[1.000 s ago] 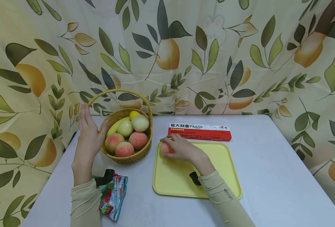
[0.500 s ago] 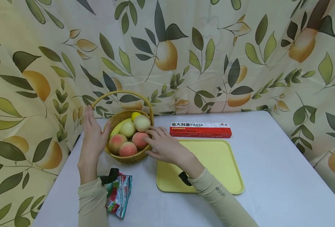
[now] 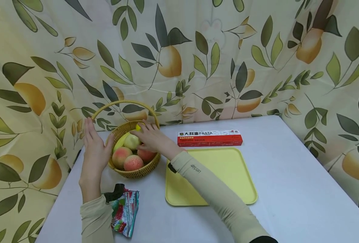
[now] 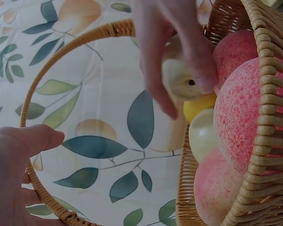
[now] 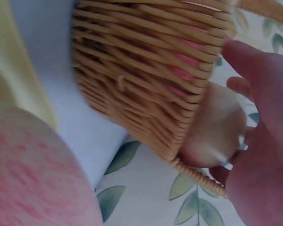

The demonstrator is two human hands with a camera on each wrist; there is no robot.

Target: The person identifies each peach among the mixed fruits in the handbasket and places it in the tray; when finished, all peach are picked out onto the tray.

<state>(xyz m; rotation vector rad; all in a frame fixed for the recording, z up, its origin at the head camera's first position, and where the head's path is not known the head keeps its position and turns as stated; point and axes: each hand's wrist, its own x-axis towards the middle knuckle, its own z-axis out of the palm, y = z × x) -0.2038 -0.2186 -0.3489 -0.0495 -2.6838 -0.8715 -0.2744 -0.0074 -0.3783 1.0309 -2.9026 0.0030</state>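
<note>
Right hand (image 3: 155, 137) curled round smooth, pale fruit (image 4: 177, 79), one dark spot showing. Left hand (image 3: 95, 148) wide, fingers straight.

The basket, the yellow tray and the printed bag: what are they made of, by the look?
The basket looks like wicker, or plastic imitating it, lightly glossy: slim rounded strands are woven together. The yellow tray is probably smooth plastic: one even colour, rounded corners and a raised rim. The bag seems to be shiny plastic or foil film: it is creased and catches light.
</note>
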